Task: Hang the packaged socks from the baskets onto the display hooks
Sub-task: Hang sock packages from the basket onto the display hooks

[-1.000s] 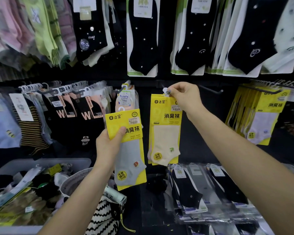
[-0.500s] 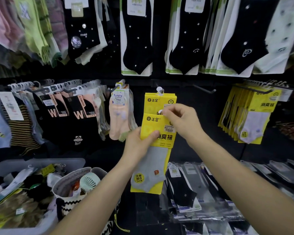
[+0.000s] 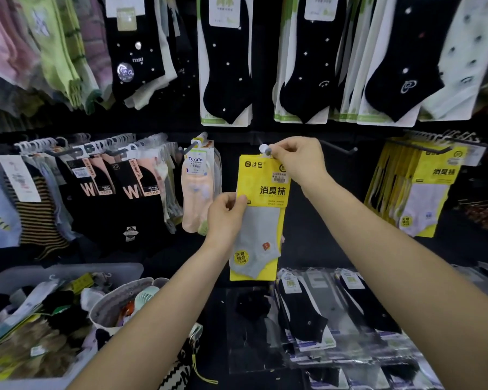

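- Head view: a dark display wall (image 3: pixel 321 237) fills the space ahead, with rows of hooks loaded with socks. Below it, a dark surface (image 3: pixel 214 313) carries clear-bagged socks (image 3: pixel 304 313) lying flat.
- At lower left, a grey bin (image 3: pixel 68 269) holds a jumble of sock packs. Just beside it, a round woven basket (image 3: pixel 110 305) holds small items too unclear to name.
- The yellow sock pack (image 3: pixel 261 192), with a grey sock inside, is held upright against the wall between hanging pink socks (image 3: pixel 197 198) and a bare hook (image 3: pixel 341 147).
- The right hand (image 3: pixel 299 161) has its fingers pinched on the pack's white hanger tab (image 3: pixel 264 149).
- The left hand (image 3: pixel 226 218) has its fingers and thumb clamped on the pack's left edge.
- More yellow packs (image 3: pixel 423 190) hang at right.
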Action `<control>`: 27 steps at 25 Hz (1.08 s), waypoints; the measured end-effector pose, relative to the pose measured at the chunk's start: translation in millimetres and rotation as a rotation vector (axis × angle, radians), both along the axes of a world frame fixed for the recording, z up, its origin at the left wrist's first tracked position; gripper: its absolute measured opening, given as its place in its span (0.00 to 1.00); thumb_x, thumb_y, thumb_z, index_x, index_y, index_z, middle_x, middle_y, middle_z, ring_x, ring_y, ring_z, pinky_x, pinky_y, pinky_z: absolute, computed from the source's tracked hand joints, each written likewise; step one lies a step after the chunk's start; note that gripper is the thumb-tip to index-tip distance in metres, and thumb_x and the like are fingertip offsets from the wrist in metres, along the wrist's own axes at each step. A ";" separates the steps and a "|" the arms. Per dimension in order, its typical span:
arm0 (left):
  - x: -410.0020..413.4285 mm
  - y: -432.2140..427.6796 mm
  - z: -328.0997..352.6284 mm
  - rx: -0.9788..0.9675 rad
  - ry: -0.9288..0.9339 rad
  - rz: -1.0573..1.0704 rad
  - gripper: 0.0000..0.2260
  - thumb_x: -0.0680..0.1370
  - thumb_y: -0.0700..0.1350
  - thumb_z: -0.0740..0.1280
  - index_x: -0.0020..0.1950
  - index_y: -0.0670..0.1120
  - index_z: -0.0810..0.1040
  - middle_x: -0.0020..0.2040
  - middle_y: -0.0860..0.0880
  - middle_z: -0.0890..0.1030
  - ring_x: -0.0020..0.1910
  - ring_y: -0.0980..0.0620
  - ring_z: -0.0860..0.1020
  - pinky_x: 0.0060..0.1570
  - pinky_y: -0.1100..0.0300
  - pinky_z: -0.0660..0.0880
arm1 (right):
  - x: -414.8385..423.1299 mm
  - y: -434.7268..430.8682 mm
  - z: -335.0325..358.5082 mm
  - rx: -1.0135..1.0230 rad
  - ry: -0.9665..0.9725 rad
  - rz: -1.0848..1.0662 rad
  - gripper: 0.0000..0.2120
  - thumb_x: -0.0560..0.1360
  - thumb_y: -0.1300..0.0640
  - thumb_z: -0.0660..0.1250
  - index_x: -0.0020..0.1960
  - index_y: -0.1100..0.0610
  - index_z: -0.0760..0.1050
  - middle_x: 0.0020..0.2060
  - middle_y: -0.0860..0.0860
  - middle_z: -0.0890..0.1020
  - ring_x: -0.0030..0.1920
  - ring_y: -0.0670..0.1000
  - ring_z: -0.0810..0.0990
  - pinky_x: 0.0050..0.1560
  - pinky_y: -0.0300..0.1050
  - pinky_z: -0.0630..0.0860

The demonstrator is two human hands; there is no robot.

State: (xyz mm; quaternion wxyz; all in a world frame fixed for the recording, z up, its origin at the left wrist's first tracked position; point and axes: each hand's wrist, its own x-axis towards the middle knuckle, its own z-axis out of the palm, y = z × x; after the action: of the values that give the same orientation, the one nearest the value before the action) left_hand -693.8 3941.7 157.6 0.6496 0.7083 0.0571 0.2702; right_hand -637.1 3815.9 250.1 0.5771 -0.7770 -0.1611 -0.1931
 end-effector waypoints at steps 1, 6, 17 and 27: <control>0.3 2.1 -2.0 0.006 0.015 0.001 0.07 0.79 0.43 0.63 0.41 0.44 0.75 0.39 0.49 0.76 0.40 0.53 0.73 0.40 0.59 0.70 | 2.6 1.0 -0.4 0.001 0.016 -0.005 0.07 0.71 0.52 0.72 0.34 0.47 0.80 0.35 0.43 0.82 0.42 0.46 0.80 0.44 0.45 0.79; -8.3 10.2 -15.8 0.025 0.127 0.002 0.10 0.79 0.41 0.60 0.38 0.44 0.73 0.35 0.47 0.72 0.34 0.54 0.69 0.32 0.63 0.67 | 3.9 -3.8 -2.6 -0.021 -0.010 -0.047 0.04 0.73 0.54 0.69 0.41 0.49 0.80 0.37 0.41 0.80 0.44 0.43 0.79 0.43 0.38 0.75; -100.2 -49.5 -198.0 0.084 0.544 -0.108 0.04 0.78 0.44 0.65 0.51 0.46 0.74 0.43 0.55 0.74 0.43 0.57 0.74 0.46 0.60 0.73 | -107.8 -116.7 -274.5 -0.173 0.372 -0.025 0.04 0.74 0.63 0.68 0.46 0.55 0.78 0.37 0.47 0.79 0.39 0.46 0.76 0.40 0.30 0.71; -176.5 -78.0 -365.3 0.263 0.774 -0.099 0.06 0.75 0.36 0.64 0.47 0.35 0.81 0.41 0.43 0.78 0.43 0.52 0.74 0.37 0.63 0.64 | -190.4 -180.8 -465.2 -0.566 1.046 -0.113 0.11 0.73 0.55 0.69 0.52 0.60 0.79 0.56 0.57 0.81 0.51 0.55 0.79 0.51 0.45 0.73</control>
State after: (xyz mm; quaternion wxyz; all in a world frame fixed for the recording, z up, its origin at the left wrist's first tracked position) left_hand -870.3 3863.7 -207.8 0.4965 0.8365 0.2280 -0.0430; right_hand -827.5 3635.1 -215.1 0.3395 -0.8998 0.1408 0.2354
